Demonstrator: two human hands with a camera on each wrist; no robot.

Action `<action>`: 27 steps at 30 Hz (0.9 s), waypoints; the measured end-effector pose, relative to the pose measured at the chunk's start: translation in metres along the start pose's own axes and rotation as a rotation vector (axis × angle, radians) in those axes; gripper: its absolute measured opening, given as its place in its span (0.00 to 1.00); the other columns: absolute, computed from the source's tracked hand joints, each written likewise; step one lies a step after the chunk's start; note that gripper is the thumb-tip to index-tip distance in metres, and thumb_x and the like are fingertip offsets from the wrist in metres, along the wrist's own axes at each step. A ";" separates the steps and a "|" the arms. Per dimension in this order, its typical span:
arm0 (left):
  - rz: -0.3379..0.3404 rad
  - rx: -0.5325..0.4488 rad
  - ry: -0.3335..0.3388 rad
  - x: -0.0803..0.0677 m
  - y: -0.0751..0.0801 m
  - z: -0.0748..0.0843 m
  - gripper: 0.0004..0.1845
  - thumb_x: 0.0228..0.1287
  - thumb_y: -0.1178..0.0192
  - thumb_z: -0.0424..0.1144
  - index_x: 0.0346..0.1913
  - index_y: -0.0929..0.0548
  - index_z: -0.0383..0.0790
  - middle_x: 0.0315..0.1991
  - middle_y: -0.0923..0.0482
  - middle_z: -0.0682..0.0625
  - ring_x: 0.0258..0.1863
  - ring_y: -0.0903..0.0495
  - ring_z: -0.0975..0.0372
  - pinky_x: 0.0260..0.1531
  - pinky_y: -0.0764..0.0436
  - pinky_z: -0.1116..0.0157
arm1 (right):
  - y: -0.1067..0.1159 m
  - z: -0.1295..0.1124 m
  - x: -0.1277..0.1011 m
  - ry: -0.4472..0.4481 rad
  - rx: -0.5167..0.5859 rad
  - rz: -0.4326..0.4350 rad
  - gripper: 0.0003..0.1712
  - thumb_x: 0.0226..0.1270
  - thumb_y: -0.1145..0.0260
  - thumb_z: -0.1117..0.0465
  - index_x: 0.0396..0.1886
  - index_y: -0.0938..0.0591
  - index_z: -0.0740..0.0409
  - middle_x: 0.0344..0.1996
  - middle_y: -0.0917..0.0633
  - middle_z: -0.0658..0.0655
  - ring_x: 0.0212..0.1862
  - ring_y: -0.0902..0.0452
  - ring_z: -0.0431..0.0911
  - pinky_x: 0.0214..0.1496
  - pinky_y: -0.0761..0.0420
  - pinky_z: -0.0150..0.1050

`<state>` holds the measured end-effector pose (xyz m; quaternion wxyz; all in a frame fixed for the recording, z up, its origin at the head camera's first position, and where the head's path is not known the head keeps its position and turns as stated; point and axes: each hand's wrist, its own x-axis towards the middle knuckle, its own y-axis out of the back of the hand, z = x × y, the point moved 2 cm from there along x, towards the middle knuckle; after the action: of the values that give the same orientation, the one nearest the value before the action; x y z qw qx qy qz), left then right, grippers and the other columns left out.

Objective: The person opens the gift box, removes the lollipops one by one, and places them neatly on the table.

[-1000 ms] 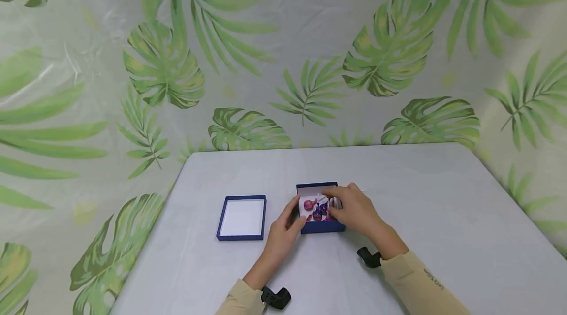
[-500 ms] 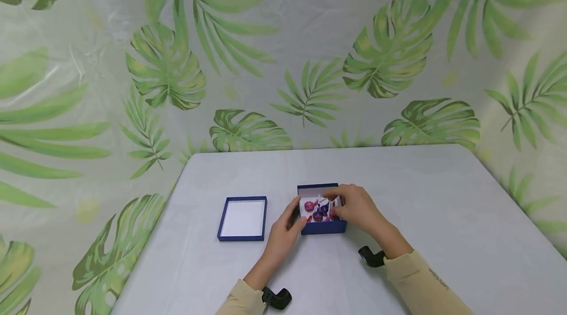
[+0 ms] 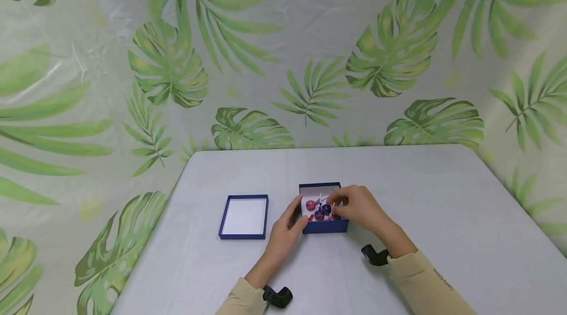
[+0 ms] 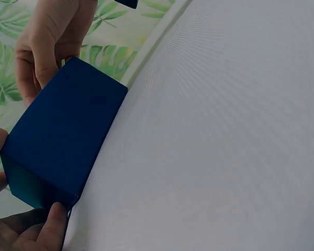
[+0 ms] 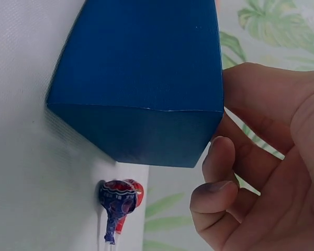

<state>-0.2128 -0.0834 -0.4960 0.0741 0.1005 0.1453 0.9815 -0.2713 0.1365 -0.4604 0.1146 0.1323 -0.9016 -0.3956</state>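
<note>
A blue box (image 3: 325,227) with a white inside stands uncovered on the table, holding several lollipops (image 3: 311,205) in red and purple wrappers with white sticks. My left hand (image 3: 285,229) grips its left side, thumb by the near corner and fingers along the wall. In the left wrist view, these fingertips (image 4: 53,222) press the blue side. Reaching over the right wall, my right hand (image 3: 361,207) has thumb and index finger down inside, pinching around a lollipop's white stick. The box wall hides those fingertips in the right wrist view, where the other fingers curl outside.
Left of the box lies its blue-rimmed lid (image 3: 243,216), white inside upward. In the right wrist view, a purple lollipop (image 5: 118,201) and a red lollipop (image 5: 138,192) lie on the white table (image 3: 421,197) beyond the box. A leaf-patterned backdrop (image 3: 248,59) rises behind.
My right index finger has come down from the back of the box toward the thumb, narrowing their gap. My left hand keeps its hold on the box's left side.
</note>
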 end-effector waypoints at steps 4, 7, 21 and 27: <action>0.001 0.006 0.006 0.000 0.000 -0.001 0.29 0.77 0.44 0.44 0.77 0.35 0.55 0.76 0.39 0.50 0.74 0.40 0.55 0.72 0.37 0.56 | 0.000 0.000 0.000 0.004 -0.015 -0.009 0.07 0.59 0.27 0.66 0.36 0.10 0.52 0.25 0.19 0.45 0.29 0.25 0.43 0.29 0.22 0.37; 0.006 0.010 0.006 0.004 -0.002 -0.012 0.29 0.76 0.44 0.43 0.77 0.35 0.57 0.76 0.39 0.54 0.74 0.40 0.58 0.72 0.37 0.57 | 0.002 -0.002 -0.001 0.020 -0.021 -0.018 0.04 0.61 0.27 0.65 0.35 0.10 0.52 0.24 0.18 0.44 0.28 0.24 0.42 0.30 0.22 0.38; 0.013 0.019 -0.006 0.002 0.003 -0.002 0.29 0.76 0.44 0.39 0.77 0.35 0.52 0.75 0.38 0.47 0.74 0.39 0.53 0.71 0.36 0.56 | 0.003 -0.007 -0.002 0.049 -0.083 -0.035 0.03 0.64 0.28 0.61 0.30 0.11 0.52 0.24 0.20 0.44 0.28 0.27 0.41 0.29 0.25 0.38; 0.015 0.009 -0.007 0.005 -0.003 -0.014 0.29 0.76 0.44 0.39 0.77 0.35 0.52 0.75 0.38 0.48 0.74 0.39 0.52 0.71 0.36 0.54 | 0.007 -0.008 -0.005 0.026 -0.117 -0.046 0.02 0.62 0.27 0.61 0.30 0.11 0.52 0.24 0.20 0.44 0.28 0.28 0.42 0.29 0.26 0.38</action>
<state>-0.2200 -0.0837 -0.5093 0.0671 0.1055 0.1486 0.9810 -0.2651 0.1375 -0.4506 0.1245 0.1512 -0.8720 -0.4486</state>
